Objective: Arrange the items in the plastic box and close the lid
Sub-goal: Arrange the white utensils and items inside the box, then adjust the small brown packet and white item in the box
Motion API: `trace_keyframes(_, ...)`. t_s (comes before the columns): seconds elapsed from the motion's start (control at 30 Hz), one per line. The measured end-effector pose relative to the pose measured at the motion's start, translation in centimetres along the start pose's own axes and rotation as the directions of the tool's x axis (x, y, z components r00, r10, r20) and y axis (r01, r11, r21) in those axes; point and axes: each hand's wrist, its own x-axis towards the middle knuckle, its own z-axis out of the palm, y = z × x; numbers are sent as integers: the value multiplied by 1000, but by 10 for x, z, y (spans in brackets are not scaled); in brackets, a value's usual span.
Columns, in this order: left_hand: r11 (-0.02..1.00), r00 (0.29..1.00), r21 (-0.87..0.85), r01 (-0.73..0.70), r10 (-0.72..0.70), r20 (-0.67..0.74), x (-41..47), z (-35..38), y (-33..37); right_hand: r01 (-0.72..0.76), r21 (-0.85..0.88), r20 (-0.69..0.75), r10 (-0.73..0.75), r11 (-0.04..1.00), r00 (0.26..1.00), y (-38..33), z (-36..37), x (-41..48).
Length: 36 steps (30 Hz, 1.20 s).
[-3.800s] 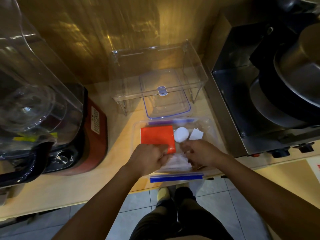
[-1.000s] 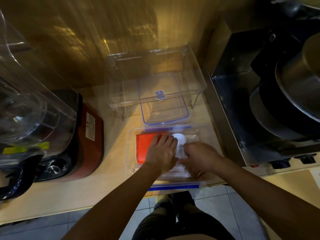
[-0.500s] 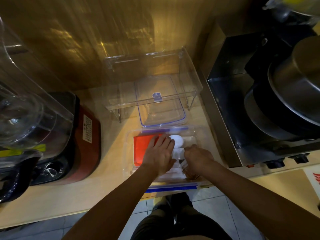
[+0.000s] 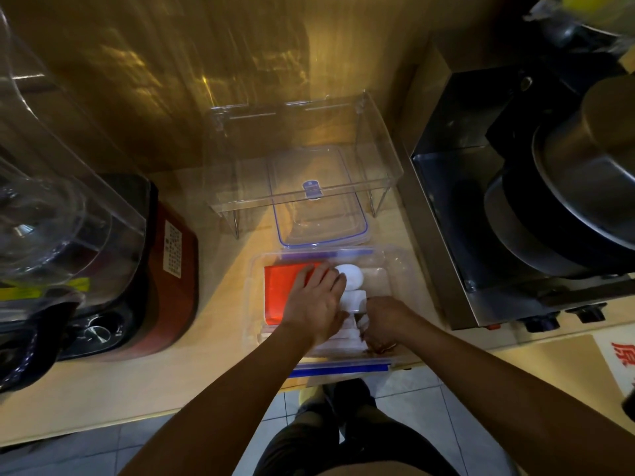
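A clear plastic box (image 4: 400, 269) with blue clips sits at the counter's front edge. Inside lie an orange-red flat packet (image 4: 278, 290) on the left, a white round ball (image 4: 350, 276) at the back and white flat packets (image 4: 347, 333) near the front. My left hand (image 4: 318, 300) rests flat, fingers spread, over the orange packet and touches the ball. My right hand (image 4: 381, 321) is curled down among the white packets; what it grips is hidden. The clear lid (image 4: 319, 201) with a blue rim lies just behind the box.
A clear acrylic riser shelf (image 4: 381, 146) stands over the lid against the wooden wall. A red and black blender base (image 4: 171, 269) sits to the left, a steel appliance (image 4: 453, 235) with pots to the right. The counter edge (image 4: 206, 400) runs below my arms.
My left hand moved from the box's front onto the orange packet and spread flat. My right hand slid forward and down into the white packets. The small white square packet is covered.
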Motion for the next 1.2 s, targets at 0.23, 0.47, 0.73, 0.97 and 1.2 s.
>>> trace_keyframes(0.23,1000,1000,-25,5,-5,-3,1,0,-1,-15,18,-17,15,1000,1000,-4,-25,-15)
trace_keyframes(0.47,886,957,-463,16,-147,-249,-2,-17,4,48,215,-146,-17,975,989,1,-55,-30)
trace_keyframes(0.73,-272,955,-942,195,-165,245,9,-53,-5,206,727,-51,-247,655,968,14,-89,-50)
trace_keyframes(0.97,-186,963,-946,267,25,267,10,-58,-6,230,801,-86,-274,553,958,18,-88,-48)
trace_keyframes(1.2,-322,872,-887,330,-255,417,8,-55,-7,312,863,-331,-20,398,943,21,-78,-37)
